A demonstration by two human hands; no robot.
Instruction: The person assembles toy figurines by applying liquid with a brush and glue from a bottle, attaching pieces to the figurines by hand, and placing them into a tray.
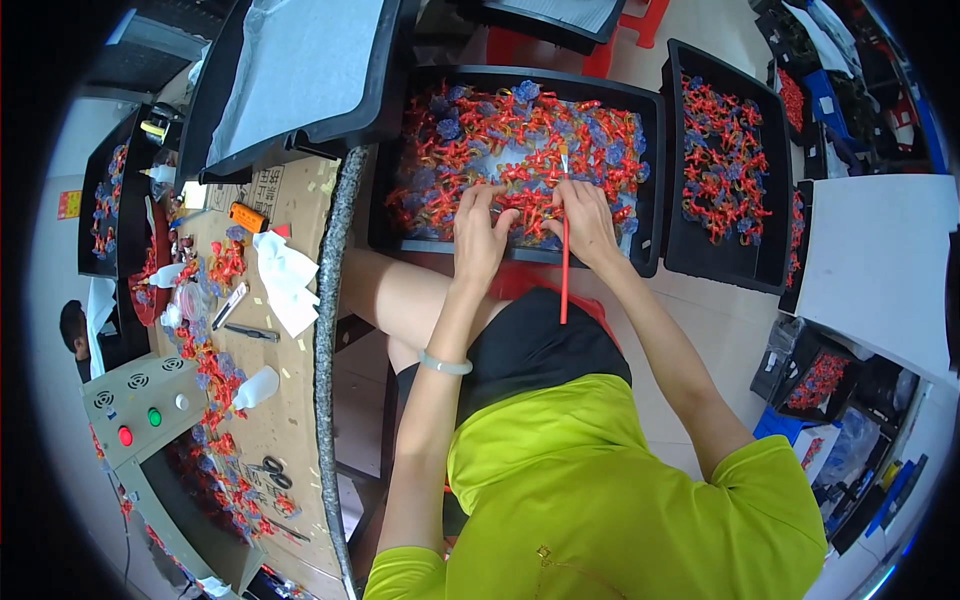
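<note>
My right hand (588,222) is closed on a slim red paintbrush (565,270). Its pale bristle end points away from me and its handle end hangs over my lap. Beside it, my left hand (480,240) rests at the near part of a black tray (655,190), fingers bent and thumb apart. Both hands' fingertips are among small red figurines (520,130) with blue-purple, translucent parts, which lie heaped over the tray's pale liner. Whether my left fingertips touch a single figurine is too small to tell.
A second black tray (728,260) of similar figurines stands to the right. At upper left, a black tray (395,90) with white lining overhangs the workbench (300,400). The bench carries a white bottle (258,388), scissors (272,472), white tissue (285,280) and a grey machine (150,400) with buttons.
</note>
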